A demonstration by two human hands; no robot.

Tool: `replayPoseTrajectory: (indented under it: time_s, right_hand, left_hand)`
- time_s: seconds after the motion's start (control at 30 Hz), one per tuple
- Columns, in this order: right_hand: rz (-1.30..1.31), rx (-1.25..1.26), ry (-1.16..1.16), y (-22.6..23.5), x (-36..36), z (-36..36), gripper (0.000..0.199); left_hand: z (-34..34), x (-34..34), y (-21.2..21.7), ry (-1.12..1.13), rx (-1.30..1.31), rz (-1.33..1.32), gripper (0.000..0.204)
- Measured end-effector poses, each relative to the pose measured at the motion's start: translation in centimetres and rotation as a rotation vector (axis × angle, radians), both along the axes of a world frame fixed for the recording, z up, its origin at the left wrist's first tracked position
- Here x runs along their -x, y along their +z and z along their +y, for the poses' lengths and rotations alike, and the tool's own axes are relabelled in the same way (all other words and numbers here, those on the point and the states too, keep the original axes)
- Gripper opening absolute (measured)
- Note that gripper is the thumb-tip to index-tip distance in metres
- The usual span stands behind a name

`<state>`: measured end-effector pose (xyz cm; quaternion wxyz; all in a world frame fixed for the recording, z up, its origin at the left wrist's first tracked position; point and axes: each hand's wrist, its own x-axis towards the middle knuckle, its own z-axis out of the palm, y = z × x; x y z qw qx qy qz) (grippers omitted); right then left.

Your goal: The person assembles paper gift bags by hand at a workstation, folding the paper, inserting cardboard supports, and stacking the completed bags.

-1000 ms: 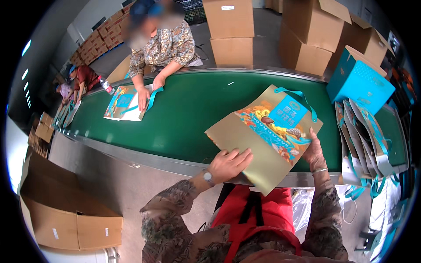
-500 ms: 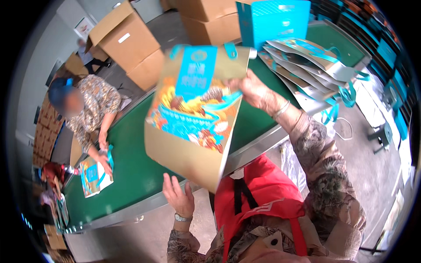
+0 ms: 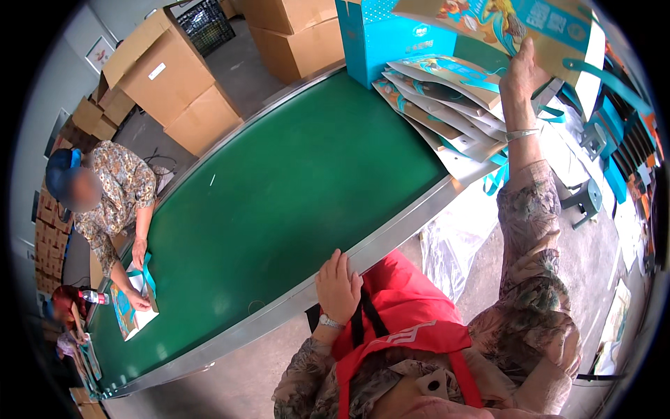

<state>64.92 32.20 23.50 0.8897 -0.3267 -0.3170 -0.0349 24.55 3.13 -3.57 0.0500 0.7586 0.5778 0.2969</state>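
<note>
High at the right, my right hand (image 3: 520, 75) grips a gold and turquoise paper gift bag (image 3: 548, 35) with a food picture and turquoise ribbon handles. The bag is tilted, and the picture's dark border cuts off part of it. Below it, several similar bags (image 3: 464, 105) lie in a slanting, fanned stack on the green belt table (image 3: 279, 188). My left hand (image 3: 339, 288) rests on the table's metal edge beside my red apron, fingers extended and holding nothing.
A turquoise box (image 3: 387, 45) stands behind the stack. Across the table at left, a co-worker handles another gift bag (image 3: 131, 314). Large cartons (image 3: 171, 77) stand beyond the far edge. Clear plastic sheeting (image 3: 453, 244) hangs near the table, and a small stool (image 3: 587, 195) stands at right.
My right hand has carried the gift bag from over the table's middle to the upper right, above the stack. My left hand has come onto the table edge. The view has shifted right.
</note>
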Motion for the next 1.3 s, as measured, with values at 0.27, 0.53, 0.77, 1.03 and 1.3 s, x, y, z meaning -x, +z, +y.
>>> replayPoseTrajectory:
  time_s: [0.27,0.53,0.77,1.03,1.3]
  right_hand:
    - [0.662,0.442,0.401,-14.8,-1.5,9.7,0.04]
    - [-0.433,1.092,0.943,-11.3,2.3,-5.0,0.066]
    - [-1.146,1.381,0.378,0.1,-10.8,4.1,0.059]
    - [-1.211,1.975,0.004,-14.7,-16.5,11.1,0.102]
    - [-1.19,2.011,0.095,-17.0,-17.0,10.7,0.107]
  left_hand:
    - [0.5,-0.1,0.5,-0.004,0.062,0.01,0.049]
    - [11.5,-6.0,3.5,-0.136,0.698,-0.885,0.049]
    - [27.4,-19.5,2.0,-0.118,1.253,-1.308,0.096]
    - [34.0,-25.4,1.5,-0.254,1.257,-1.582,0.09]
    - [37.0,-27.4,1.1,-0.105,1.335,-1.362,0.09]
